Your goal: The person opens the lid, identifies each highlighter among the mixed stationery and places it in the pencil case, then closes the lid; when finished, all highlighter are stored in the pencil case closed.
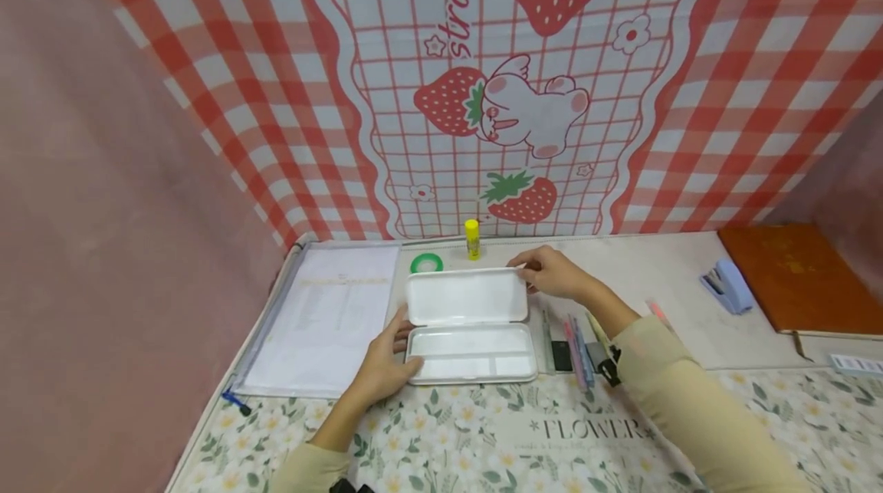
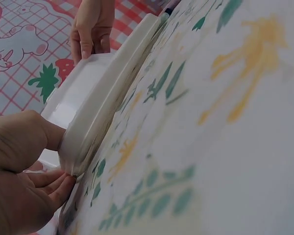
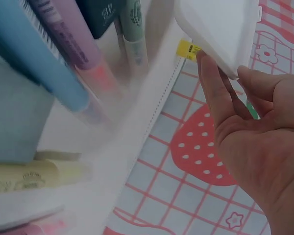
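A white pencil case (image 1: pixel 472 380) lies open on the table, its lid (image 1: pixel 467 296) tipped back on the far side. Shallow compartments in the base show bare. My left hand (image 1: pixel 382 363) grips the base at its left end, thumb over the rim and fingers at the lower side, as the left wrist view shows. At the lid's far right corner, my right hand (image 3: pixel 264 127) pinches the edge between thumb and fingers. Beside the base on the right lie a pink-purple highlighter (image 1: pixel 574 351), a blue one (image 1: pixel 585 355), a grey-green one (image 1: pixel 547 340) and a small dark block (image 1: pixel 562 356).
Behind the lid are a green tape roll (image 1: pixel 426 263) and an upright yellow glue stick (image 1: pixel 472 240). Papers in a clear folder (image 1: pixel 320 317) lie left. A blue stapler (image 1: pixel 727 287) and brown notebook (image 1: pixel 803 278) lie right. A yellow highlighter (image 3: pixel 34 177) sits near the right forearm.
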A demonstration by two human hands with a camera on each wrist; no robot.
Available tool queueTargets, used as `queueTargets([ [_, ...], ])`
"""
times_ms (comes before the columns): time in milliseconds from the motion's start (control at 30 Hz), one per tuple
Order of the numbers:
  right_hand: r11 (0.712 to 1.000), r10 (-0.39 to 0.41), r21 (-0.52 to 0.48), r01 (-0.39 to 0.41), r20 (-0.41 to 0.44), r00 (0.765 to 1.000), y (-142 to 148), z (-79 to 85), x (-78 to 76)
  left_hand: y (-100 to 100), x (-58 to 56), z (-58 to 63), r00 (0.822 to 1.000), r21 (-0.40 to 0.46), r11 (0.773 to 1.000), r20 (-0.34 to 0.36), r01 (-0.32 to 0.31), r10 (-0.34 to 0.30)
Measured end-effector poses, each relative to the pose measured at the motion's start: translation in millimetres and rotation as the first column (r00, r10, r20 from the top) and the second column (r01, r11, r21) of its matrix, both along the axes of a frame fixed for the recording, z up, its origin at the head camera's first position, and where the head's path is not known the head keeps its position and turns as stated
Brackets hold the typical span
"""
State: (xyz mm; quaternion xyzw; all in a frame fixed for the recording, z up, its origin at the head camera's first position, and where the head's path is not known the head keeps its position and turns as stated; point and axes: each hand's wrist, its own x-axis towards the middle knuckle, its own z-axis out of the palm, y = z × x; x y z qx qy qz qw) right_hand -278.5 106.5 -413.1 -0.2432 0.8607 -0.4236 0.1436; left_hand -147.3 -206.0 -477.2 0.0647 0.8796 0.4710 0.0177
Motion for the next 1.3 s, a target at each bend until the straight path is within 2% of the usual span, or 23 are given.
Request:
queueTargets([
  [300, 0.995, -0.094, 0.034, 0.095, -0.025, 0.995, -4.7, -10.7, -3.1, 0.8, -0.1, -0.2, 1.000, 0.009, 1.000, -0.015, -0.016, 0.016],
  [467, 0.995, -0.090, 0.038, 0.092, -0.038, 0.995, -5.2, -8.7, 0.6, -0.1, 0.4, -1.7, 1.000, 0.009, 1.000, -0.014, -0.008, 0.008],
  [633, 0.997, -0.041, 0.058, 0.047, -0.098, 0.994, 1.8, 0.1, 6.5, -0.9, 0.6, -2.0, 0.999, -0.006, 1.000, -0.041, -0.008, 0.008],
  [733, 0.991, -0.048, 0.114, 0.065, -0.144, 0.988, 8.9, 6.4, 14.4, -1.3, 0.8, -1.6, 0.998, -0.017, 1.000, -0.064, -0.001, -0.001],
  [933, 0.945, -0.079, 0.284, 0.164, -0.287, 0.955, 17.1, 8.2, 38.2, -1.7, 2.0, 0.5, 0.997, -0.030, 0.999, -0.072, -0.016, 0.014],
  [1100, 0.895, -0.129, 0.384, 0.225, -0.261, 0.957, 11.9, -4.2, 55.6, -1.9, 2.4, 2.9, 0.997, -0.024, 0.999, -0.068, -0.024, 0.023],
  [1300, 0.853, -0.158, 0.442, 0.278, -0.289, 0.944, 1.3, -17.6, 63.4, 0.2, 2.5, 3.5, 0.997, 0.003, 1.000, -0.074, -0.016, 0.017],
])
